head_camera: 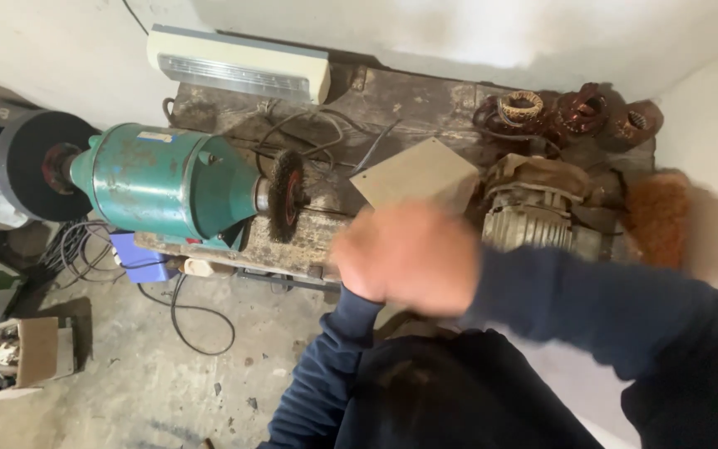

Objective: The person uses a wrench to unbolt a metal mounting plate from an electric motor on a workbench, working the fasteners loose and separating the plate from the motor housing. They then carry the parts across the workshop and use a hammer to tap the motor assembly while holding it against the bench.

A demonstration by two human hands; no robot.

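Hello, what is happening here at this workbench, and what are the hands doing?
A person in dark blue sleeves stands at a dark wooden bench. Both hands are brought together, blurred, in front of it; whether they hold anything cannot be told. Just behind them lies a tan cardboard piece. To the left stands a green bench grinder with a wire brush wheel; to the right, a grey motor.

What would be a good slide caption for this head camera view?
Blurred hands meet before a green bench grinder with wire brush wheel on a worn workbench.
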